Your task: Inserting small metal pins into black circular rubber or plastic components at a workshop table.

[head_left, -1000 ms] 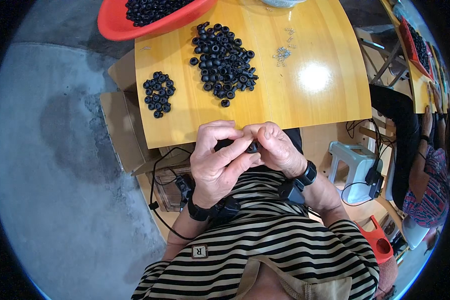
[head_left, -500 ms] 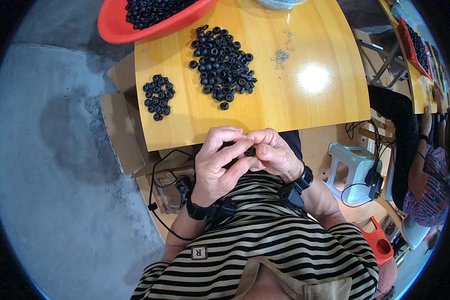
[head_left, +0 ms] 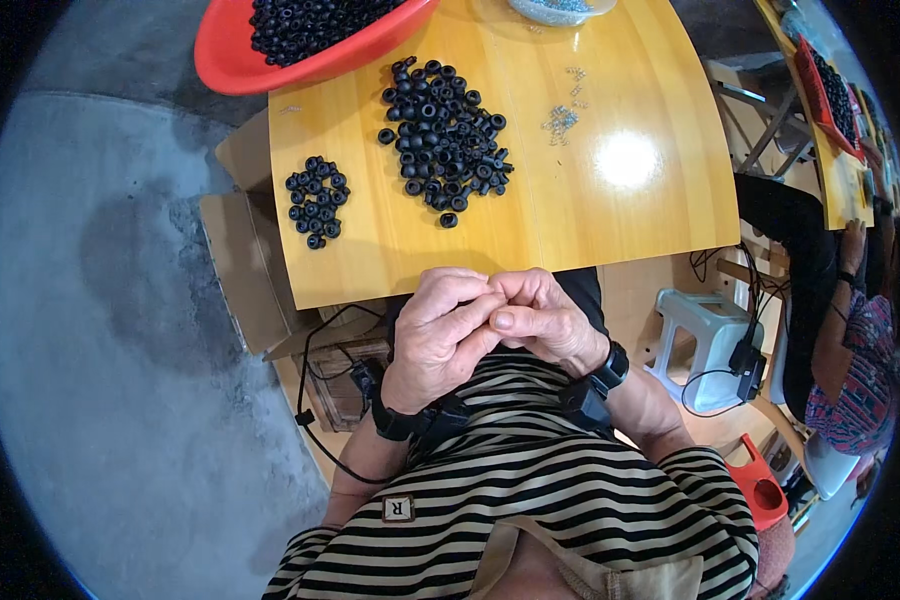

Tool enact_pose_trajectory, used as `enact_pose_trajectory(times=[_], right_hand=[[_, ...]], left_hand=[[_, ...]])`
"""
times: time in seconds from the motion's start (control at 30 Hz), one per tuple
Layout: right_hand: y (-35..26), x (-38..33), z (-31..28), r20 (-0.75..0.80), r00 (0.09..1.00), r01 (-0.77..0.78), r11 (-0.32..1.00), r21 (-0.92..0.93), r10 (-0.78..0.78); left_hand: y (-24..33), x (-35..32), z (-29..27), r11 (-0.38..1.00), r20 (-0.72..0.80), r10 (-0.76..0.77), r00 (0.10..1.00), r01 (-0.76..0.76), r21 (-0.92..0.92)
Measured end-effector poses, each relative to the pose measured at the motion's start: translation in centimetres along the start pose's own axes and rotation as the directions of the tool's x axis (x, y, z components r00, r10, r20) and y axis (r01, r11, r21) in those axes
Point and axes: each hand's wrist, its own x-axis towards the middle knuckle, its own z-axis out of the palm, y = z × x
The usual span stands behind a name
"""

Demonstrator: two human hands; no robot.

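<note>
fingertips (head_left: pixel 503 319) of left hand (head_left: pixel 438 330) and right hand (head_left: pixel 558 322) meet; any grasp, i cannot tell. round black parts (head_left: pixel 442 142) heap on yellow wooden counter (head_left: pixel 620 70), likely for easy reach.

To your right stands a pale blue-white plastic stool (head_left: pixel 712 335), with a boxy black device (head_left: pixel 746 360) on thin cables at its side; beyond sits a co-worker (head_left: pixel 855 370) in a patterned red-and-blue top; leftward, you have a brown cardboard box (head_left: pixel 240 240) and grey concrete floor (head_left: pixel 120 330).
</note>
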Motion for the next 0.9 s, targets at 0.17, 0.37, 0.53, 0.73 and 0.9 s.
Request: enact_pose_trajectory(times=[0.17, 0.37, 0.53, 0.73, 0.9], right_hand=[[0.8, 0.1, -0.2, -0.032, 0.999, 0.017, 0.999, -0.043, -0.018], [1.5, 0.3, 0.0, -0.052, 0.999, 0.014, 0.998, 0.060, -0.011], [-0.1, -0.1, 0.5, -0.075, 0.997, -0.016, 1.000, 0.006, 0.017], [-1.1, 0.3, 0.0, -0.117, 0.993, -0.029, 0.989, -0.147, 0.011], [-0.9, 0.8, 0.6, -0.315, 0.893, 0.150, 0.873, -0.465, -0.321]], left_hand=[[0.1, -0.2, 0.1, 0.999, -0.025, -0.040, 0.999, 0.040, -0.022], [-0.3, -0.7, 0.0, 0.998, 0.000, -0.065, 0.998, 0.065, -0.014], [0.3, 0.1, -0.6, 0.992, 0.077, -0.119, 0.990, 0.122, -0.036], [0.5, 0.2, -0.7, 0.976, 0.005, -0.213, 0.977, 0.213, -0.040], [0.6, 0.6, -0.4, 0.968, -0.058, -0.249, 0.967, 0.249, 0.005]])
